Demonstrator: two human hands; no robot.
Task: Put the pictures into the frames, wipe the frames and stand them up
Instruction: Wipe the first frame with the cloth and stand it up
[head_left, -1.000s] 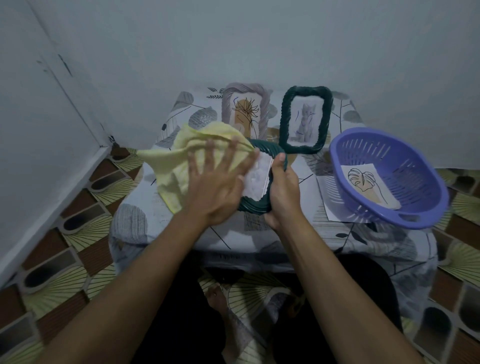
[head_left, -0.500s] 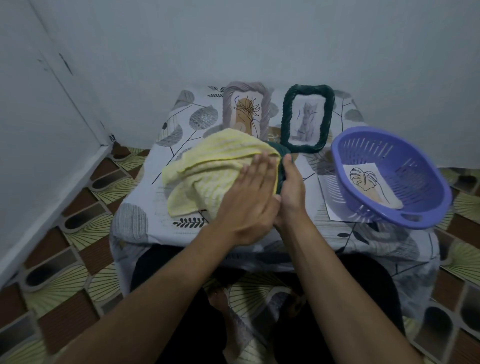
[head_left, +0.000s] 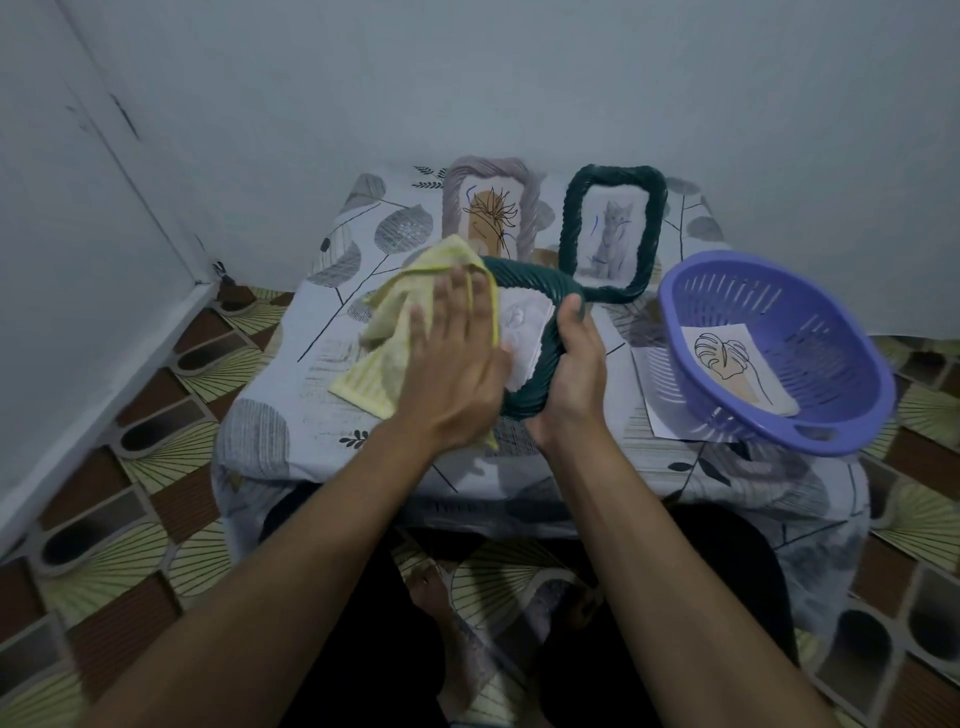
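Note:
My right hand (head_left: 574, 374) grips the right rim of a dark green frame (head_left: 524, 283) held tilted over the table's middle. With flat, straight fingers my left hand (head_left: 457, 358) presses a yellow cloth (head_left: 387, 322) against the frame's left side; part of the picture (head_left: 524, 332) inside shows between my hands. At the back, against the wall, a grey frame (head_left: 491, 208) with a plant drawing and a second dark green frame (head_left: 613, 234) with a cat picture stand upright. A loose leaf drawing (head_left: 732, 364) lies in the purple basket (head_left: 774, 353).
The low table (head_left: 291, 415) wears a leaf-print cover. The purple basket sits at its right, resting on a white sheet (head_left: 660, 400). Walls close in behind and to the left. Patterned floor tiles (head_left: 156, 447) surround the table; my legs are under its front edge.
My left hand swept the yellow cloth right across the frame's face, then back to the left, uncovering the picture again. My right hand kept its hold on the frame's right rim.

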